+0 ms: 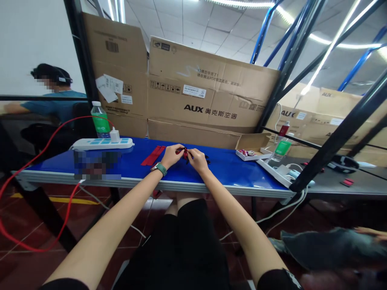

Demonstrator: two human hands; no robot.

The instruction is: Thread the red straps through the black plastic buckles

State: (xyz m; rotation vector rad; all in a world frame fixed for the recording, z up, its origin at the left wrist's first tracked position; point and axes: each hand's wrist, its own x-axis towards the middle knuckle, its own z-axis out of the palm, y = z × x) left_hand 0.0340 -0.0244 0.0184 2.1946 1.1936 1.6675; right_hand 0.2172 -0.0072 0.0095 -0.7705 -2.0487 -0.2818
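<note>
Over the blue tabletop [225, 169], my left hand [173, 156] and my right hand [196, 158] meet, fingers closed in a pinch. Between the fingertips is a small red-and-black piece of fabric-like material [185, 154], mostly covered by the fingers, so its exact kind is hidden. Flat red strips [153, 156] lie just left of my left hand. Some small black pieces [207, 159] show at the table beside my right hand, partly behind it. A watch with a green band [160, 168] is on my left wrist.
A white power strip [102, 143] with a plugged-in charger and a green-labelled bottle [100, 121] stand at left. An open small box [252, 153] holds little items at right, near another power strip [273, 173]. Cardboard [211, 92] walls the back; a red cable [45, 145] loops at left.
</note>
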